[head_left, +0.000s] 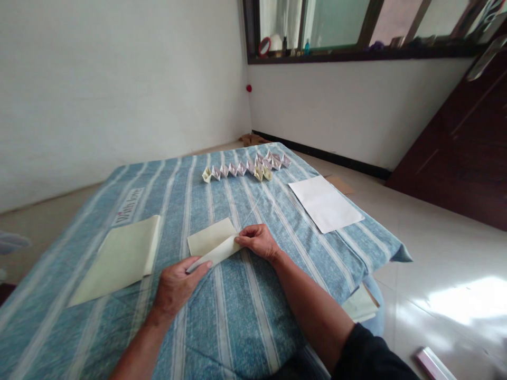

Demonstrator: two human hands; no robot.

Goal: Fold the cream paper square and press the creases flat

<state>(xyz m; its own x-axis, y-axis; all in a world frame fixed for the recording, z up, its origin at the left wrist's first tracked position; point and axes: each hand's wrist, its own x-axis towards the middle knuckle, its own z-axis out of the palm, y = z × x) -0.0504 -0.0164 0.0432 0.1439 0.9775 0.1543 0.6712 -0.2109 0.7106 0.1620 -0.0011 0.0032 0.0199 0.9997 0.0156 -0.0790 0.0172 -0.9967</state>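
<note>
Label (128, 207) "With Love" on bedspread (233, 316); right hand (257, 241) pinching cream paper (209, 240).

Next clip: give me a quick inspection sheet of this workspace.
Surface: blue-and-white striped cloth over a low flat base, with a "With Love" label near its left side.
Job's things: folded cream sheet between both hands; second cream sheet to the left; white sheet to the right; row of small folded paper boats at the far end.
Clutter: cardboard piece beyond the white sheet; brown scrap by the wall; paper below the cloth's edge; pink tube on the floor.
Grips: left hand holds the sheet's folded end; right hand rests its fingers on the fold.
Cables: nothing seen.
Surroundings: white walls, dark wooden door, tiled floor, window ledge with bottles.
</note>
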